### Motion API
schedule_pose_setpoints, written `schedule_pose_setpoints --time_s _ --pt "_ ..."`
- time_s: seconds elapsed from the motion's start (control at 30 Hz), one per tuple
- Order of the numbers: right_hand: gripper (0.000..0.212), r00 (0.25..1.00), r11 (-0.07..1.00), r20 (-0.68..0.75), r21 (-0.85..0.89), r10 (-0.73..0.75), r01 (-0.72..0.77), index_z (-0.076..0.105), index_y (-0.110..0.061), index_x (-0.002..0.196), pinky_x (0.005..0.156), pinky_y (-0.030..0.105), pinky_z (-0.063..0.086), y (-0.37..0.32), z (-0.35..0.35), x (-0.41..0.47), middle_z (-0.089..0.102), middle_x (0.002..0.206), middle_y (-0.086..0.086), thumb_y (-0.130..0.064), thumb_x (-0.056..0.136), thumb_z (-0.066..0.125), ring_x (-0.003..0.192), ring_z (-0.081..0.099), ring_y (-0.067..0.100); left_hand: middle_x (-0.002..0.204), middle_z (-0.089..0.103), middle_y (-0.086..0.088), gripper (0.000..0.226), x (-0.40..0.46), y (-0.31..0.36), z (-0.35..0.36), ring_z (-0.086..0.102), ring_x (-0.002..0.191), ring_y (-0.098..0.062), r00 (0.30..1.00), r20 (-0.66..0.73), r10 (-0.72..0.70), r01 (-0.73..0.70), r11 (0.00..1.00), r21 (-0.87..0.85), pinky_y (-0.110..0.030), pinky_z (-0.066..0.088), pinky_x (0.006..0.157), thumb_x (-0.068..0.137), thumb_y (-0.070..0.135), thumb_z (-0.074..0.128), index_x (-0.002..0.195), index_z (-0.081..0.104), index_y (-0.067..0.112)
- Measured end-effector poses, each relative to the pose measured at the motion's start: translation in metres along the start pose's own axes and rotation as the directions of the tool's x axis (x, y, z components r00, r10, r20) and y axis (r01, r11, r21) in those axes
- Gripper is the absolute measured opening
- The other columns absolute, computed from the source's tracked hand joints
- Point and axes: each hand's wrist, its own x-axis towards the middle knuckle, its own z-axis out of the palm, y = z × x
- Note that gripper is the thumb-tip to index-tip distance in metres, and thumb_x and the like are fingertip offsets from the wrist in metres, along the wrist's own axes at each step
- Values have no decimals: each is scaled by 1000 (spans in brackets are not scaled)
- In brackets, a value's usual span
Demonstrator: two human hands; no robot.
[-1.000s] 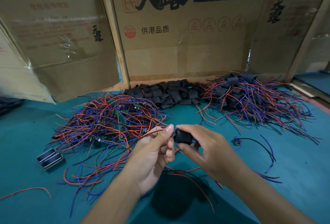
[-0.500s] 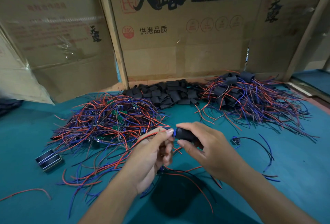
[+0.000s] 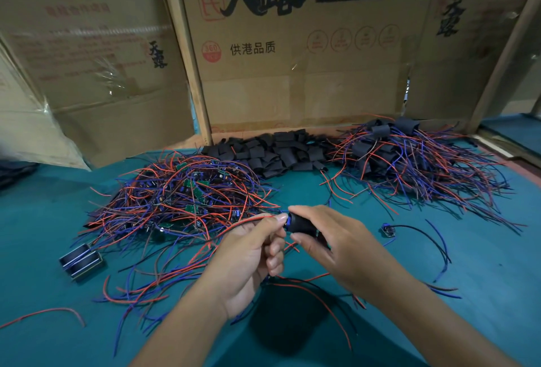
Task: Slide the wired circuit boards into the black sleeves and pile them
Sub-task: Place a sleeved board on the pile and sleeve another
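My right hand (image 3: pixel 336 246) pinches a black sleeve (image 3: pixel 301 224) between thumb and fingers above the green table. My left hand (image 3: pixel 251 255) pinches the wired circuit board (image 3: pixel 288 219) at the sleeve's left mouth; only its blue end shows, and red and blue wires trail left and down from it. A heap of unsleeved wired boards (image 3: pixel 187 194) lies to the left. Empty black sleeves (image 3: pixel 278 153) are heaped at the back centre. The pile of sleeved boards (image 3: pixel 409 159) lies at the back right.
Cardboard boxes (image 3: pixel 292 59) wall off the back of the green table (image 3: pixel 483 264). A small black and silver block (image 3: pixel 80 261) sits at the left. One loose small board with black and blue wires (image 3: pixel 389 230) lies right of my hands. A stray red wire (image 3: pixel 44 315) lies front left.
The board has gone deeper into the sleeve, with less of it showing at the left mouth. Both hands have stayed in about the same place.
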Motion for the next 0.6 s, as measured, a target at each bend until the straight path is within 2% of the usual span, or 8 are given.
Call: schedule_pose_setpoints --time_s 0.13,0.27,0.37,0.53,0.6 --pt "37 1000 1000 -18 -22 -10 9 63 -4 122 81 23 44 -1 2 0 69 105 8 -24 91 61 94 62 19 53 39 -1 20 0 -3 1 32 42 -11 1000 -13 11 -10 999 31 -21 30 40 79 29 69 69 56 17" --pt "35 999 1000 -31 -23 -8 8 64 -4 121 81 20 43 0 3 0 70 104 7 -21 90 63 93 62 18 57 45 -1 12 1 -4 0 36 44 -12 1000 -13 4 -3 999 35 -21 33 41 84 24 67 88 58 17" --pt "33 1000 1000 -16 -10 -25 25 63 -6 121 81 18 40 1 5 0 68 101 6 -18 91 62 92 59 16 61 52 -4 23 1 -2 -2 43 45 -12 1000 18 -12 12 1000 -14 -21 39 42 76 22 69 97 63 14" --pt "34 999 999 20 1 -35 35 61 -6 124 86 15 38 2 6 1 66 105 6 -26 97 55 97 56 15 58 53 1 10 2 -2 -1 45 41 -6 993 25 -115 117 986 -117 -18 41 39 71 19 70 73 60 16" --pt "39 998 999 43 11 -41 40 60 -5 127 88 13 36 1 6 1 65 107 6 -31 99 50 98 56 14 55 53 2 10 2 -2 0 44 38 -4 987 7 -163 162 977 -142 -16 40 37 70 19 68 70 59 15"
